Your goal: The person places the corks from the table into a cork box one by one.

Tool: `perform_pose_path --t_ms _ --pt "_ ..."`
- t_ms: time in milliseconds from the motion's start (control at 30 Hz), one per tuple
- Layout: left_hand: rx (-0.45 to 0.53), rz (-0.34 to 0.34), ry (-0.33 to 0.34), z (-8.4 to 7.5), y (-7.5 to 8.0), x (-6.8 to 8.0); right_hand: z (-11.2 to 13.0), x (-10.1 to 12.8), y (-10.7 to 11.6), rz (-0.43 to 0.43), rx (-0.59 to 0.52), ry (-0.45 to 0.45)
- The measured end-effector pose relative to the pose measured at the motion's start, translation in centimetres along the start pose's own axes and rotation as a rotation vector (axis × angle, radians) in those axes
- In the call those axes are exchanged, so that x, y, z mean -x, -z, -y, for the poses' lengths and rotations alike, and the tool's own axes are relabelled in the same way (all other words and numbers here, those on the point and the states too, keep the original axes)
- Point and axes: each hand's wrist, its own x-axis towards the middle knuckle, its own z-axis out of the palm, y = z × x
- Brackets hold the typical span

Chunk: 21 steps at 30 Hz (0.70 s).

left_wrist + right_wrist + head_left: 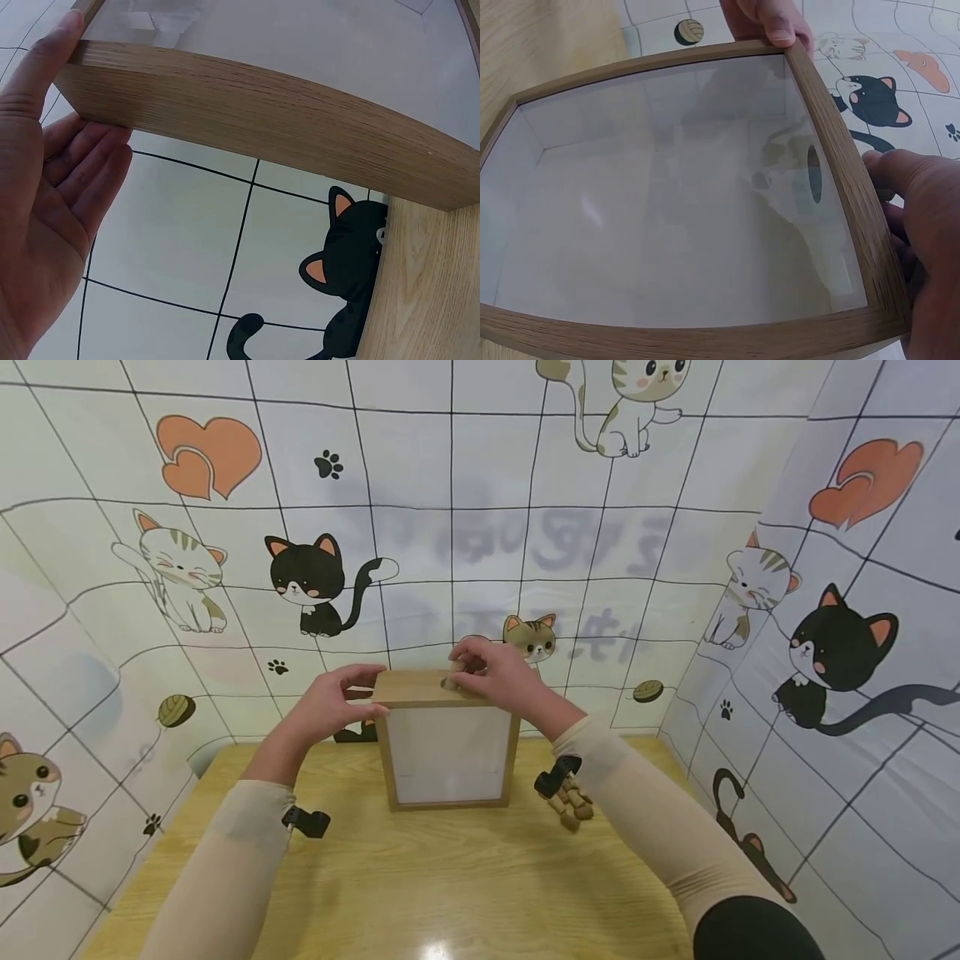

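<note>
Upright on the table stands a shallow wooden frame box [450,756] with a clear front pane and a pale interior. Its top edge has an oval hole [814,174]. My left hand [337,702] grips the box's upper left corner, the thumb [64,37] on the front edge and the fingers [94,157] behind. Over the hole, my right hand [498,677] pinches a small light-brown piece [454,671], mostly hidden by the fingers. In the right wrist view, the right thumb [892,169] lies close to the box's top edge.
Several small brown wooden-looking pieces [573,806] lie on the table right of the box, partly behind the right wrist's camera [558,775]. A cat-printed sheet [420,552] hangs behind the table [450,877] and along both sides.
</note>
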Motion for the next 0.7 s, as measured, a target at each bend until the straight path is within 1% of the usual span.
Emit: perform_pose_path --t_ms 233,467,700 --pt "0.009 0.001 0.006 0.25 0.05 0.05 0.21 0.03 -0.29 0.018 -0.007 -0.008" --pt "0.043 -0.021 0.019 0.47 -0.11 -0.32 0.24 0.12 -0.07 0.024 0.049 -0.005" --pt "0.044 -0.006 0.011 0.62 -0.09 -0.10 0.16 0.17 -0.28 0.065 0.044 -0.023"
